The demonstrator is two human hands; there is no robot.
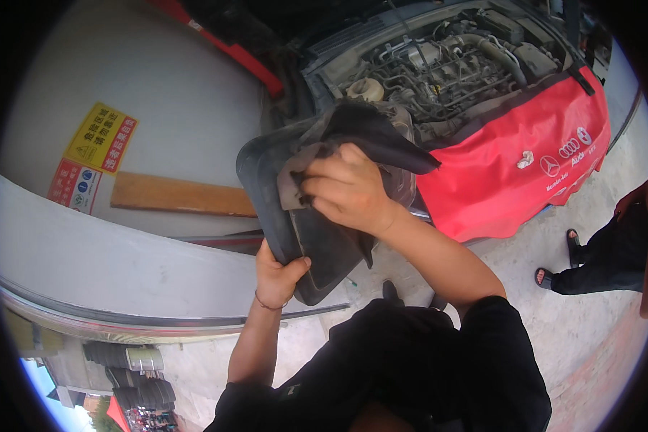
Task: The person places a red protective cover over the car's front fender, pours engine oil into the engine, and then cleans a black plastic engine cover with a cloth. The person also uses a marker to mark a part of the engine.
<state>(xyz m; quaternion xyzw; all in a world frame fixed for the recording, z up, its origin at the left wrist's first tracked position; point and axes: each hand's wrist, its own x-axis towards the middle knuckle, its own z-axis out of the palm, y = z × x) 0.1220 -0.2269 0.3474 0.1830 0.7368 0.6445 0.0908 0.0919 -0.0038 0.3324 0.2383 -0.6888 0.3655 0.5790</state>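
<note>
My left hand (277,273) is closed on the lower left edge of a black, tray-like panel (331,255) with a raised rim, its thumb lying over the near side. The panel is tilted up in front of me, just short of an open engine bay (446,72). Against its upper part, my right hand (349,191) is closed on a crumpled cloth (381,137), dark with a greyish patch by the fingers. Part of the panel is hidden behind this hand and cloth.
A red fender cover (504,173) hangs over the car's front, a small crumpled scrap (525,160) on it. At left are a pale wall with warning signs (101,137) and a wooden plank (183,194). Another person (605,252) stands at right. Dark rolls (133,371) lie lower left.
</note>
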